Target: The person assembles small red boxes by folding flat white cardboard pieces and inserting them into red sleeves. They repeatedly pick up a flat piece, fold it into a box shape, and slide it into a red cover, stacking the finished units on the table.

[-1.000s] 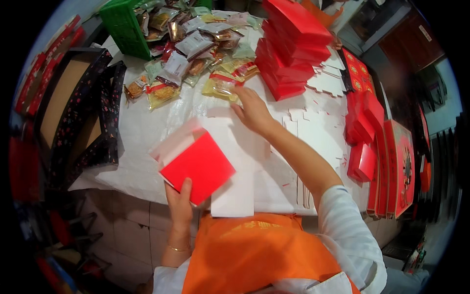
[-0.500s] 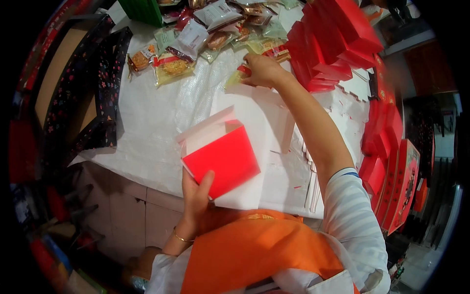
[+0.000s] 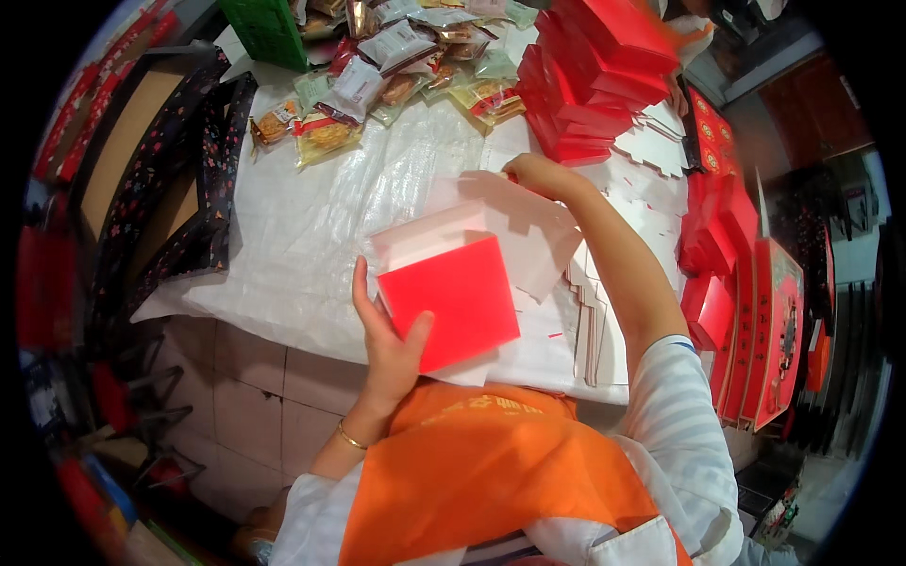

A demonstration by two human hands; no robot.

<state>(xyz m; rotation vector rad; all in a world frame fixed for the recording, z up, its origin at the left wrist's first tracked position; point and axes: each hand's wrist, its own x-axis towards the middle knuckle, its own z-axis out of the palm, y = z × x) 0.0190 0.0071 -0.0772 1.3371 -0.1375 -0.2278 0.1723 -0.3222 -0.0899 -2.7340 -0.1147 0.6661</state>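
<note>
My left hand (image 3: 389, 344) is closed around the lower left of a small red box (image 3: 451, 302), thumb on its red face and fingers along its side. The box tilts toward me, with its pale inner flap (image 3: 429, 231) standing raised at the far end. My right hand (image 3: 540, 177) reaches forward and to the right, fingertips pinched at the far edge of a pale card sheet (image 3: 543, 231) beyond the box. Its palm side is hidden. The closest snack packet, yellow and clear (image 3: 489, 100), lies beyond that hand, apart from it.
Wrapped snack packets (image 3: 396, 47) heap at the back beside a green box (image 3: 264, 33). Red boxes (image 3: 595, 75) pile at back right. White card blanks (image 3: 590, 321) lie right. Dark floral boxes (image 3: 203, 179) stand left; more red boxes (image 3: 722, 236) stand far right.
My right hand has come back from the packets to the pale card's edge. The yellow-and-red item near its fingers no longer shows there. My left hand keeps the red box, its fingers now more spread.
</note>
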